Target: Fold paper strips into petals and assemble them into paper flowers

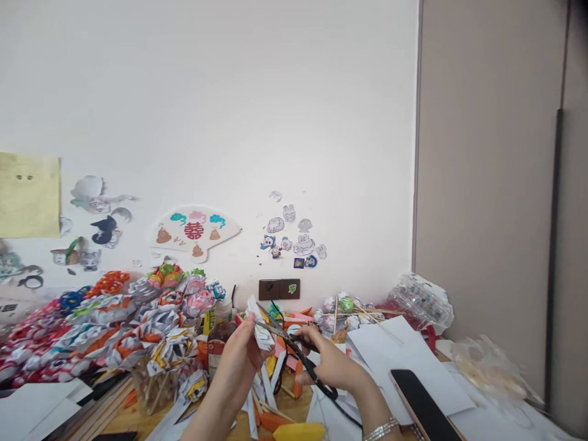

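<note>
My left hand [242, 346] pinches a small folded piece of white paper [263, 334] with some green on it, held up above the table. My right hand [328, 361] grips black-handled scissors [298, 352], and their blades [271, 323] point up and left at the paper. The blades look parted around the paper's edge, though I cannot tell whether they touch it. Below my hands lie white paper strips [266, 389], orange paper pieces [274, 421] and a yellow paper piece [299, 432].
Paper flowers [168, 306] pile up on the left, beside a dark bottle [217, 349]. White sheets [381, 355], a phone [420, 398] and a plastic bag [491, 370] lie to the right. A wall socket [279, 289] with a black cable is behind my hands.
</note>
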`<control>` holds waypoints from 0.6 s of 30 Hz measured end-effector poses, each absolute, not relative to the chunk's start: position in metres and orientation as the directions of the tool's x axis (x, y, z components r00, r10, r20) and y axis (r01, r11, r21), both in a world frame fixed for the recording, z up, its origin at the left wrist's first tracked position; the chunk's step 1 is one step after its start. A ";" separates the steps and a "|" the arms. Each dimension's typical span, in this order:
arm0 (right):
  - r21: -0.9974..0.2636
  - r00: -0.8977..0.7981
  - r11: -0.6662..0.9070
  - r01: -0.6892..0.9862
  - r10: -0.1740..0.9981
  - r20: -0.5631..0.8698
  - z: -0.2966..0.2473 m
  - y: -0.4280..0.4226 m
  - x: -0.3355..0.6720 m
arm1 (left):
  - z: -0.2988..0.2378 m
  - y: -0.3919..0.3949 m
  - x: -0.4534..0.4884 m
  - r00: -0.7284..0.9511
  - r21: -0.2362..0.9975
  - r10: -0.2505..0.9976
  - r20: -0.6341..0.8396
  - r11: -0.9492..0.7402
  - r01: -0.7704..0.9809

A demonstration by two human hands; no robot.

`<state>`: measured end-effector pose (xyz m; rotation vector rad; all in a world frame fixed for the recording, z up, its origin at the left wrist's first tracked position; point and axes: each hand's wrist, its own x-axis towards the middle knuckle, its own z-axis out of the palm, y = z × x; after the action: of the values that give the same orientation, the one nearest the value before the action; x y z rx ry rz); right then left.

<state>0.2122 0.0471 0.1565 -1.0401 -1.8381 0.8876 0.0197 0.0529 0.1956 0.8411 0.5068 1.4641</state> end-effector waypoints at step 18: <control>-0.534 -0.196 0.564 0.630 0.781 0.593 0.166 0.038 0.190 | 0.192 0.048 0.031 0.229 0.812 0.970 0.074 0.075 -0.578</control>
<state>0.1905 0.0378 0.1658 -1.1416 -1.9114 0.2145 0.0308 0.0483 0.1920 0.8501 0.5785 1.2642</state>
